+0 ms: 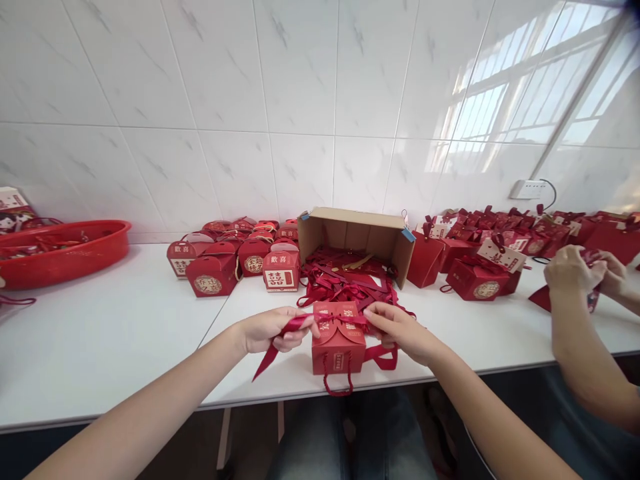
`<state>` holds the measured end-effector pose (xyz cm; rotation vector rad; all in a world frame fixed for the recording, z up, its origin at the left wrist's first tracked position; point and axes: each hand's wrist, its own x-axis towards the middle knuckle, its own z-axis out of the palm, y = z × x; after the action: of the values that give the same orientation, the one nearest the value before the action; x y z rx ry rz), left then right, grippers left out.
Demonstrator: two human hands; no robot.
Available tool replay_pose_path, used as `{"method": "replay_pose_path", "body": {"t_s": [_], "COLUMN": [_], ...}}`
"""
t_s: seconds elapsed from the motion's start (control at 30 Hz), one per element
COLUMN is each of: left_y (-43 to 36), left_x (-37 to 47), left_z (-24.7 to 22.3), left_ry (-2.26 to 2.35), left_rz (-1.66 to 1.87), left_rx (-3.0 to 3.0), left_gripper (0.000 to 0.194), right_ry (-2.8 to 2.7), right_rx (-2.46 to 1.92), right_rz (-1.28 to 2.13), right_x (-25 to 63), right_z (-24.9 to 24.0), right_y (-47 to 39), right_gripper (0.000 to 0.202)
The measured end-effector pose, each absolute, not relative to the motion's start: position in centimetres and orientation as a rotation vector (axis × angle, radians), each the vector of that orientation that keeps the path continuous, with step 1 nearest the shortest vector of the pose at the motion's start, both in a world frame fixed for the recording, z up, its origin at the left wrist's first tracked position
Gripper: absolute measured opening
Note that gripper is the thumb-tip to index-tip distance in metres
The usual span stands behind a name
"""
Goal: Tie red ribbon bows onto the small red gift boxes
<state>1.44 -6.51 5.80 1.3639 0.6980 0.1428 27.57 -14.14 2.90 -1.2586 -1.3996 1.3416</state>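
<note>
A red gift box (339, 343) with gold lettering stands at the table's front edge, its twisted cord handle hanging over the front. Across its top runs a dark red ribbon (295, 325), pulled sideways between my two hands. At the box's left, my left hand (277, 329) pinches one end, whose tail hangs down below the fingers. My right hand (395, 328) grips the ribbon on the right side, and a loop of it droops beside the box. Just behind lies a heap of loose red ribbons (345, 277) spilling from a cardboard box (357, 219) tipped on its side.
Several finished-looking red boxes (213, 275) stand at the left, and more (477, 277) at the right. A red plastic basin (107, 243) sits far left. On the right, a co-worker's hands (573, 270) handle a red item. A power strip (529, 189) is on the wall.
</note>
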Motion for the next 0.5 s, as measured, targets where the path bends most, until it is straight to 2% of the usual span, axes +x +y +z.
{"method": "replay_pose_path", "body": {"t_s": [0.17,0.23,0.37,0.5], "left_y": [-6.7,-6.8,-7.9,-9.4], "left_x": [1.2,1.2,2.4,5.0], "left_z": [7.3,7.7,8.3,8.1], "left_ry": [0.85,0.986,1.108,0.923], "left_rz": [0.068,0.167,0.644,0.742], "left_rx": [1.571,1.805,2.178,2.337], "left_gripper": [0.027,0.023,0.017,0.018], "right_ry": [-1.395,-1.533,-1.728,-1.551], "right_rx": [-1.426,-1.526,-1.507,-1.234], "right_rz": [1.085,1.059,1.198,1.406], "right_x": [27.7,27.9,28.6,29.0], "right_z": [4.0,4.3,4.8,5.5], "right_y": [-14.1,-13.8,-13.1,-13.1], "right_gripper": [0.044,0.05,0.054,0.036]}}
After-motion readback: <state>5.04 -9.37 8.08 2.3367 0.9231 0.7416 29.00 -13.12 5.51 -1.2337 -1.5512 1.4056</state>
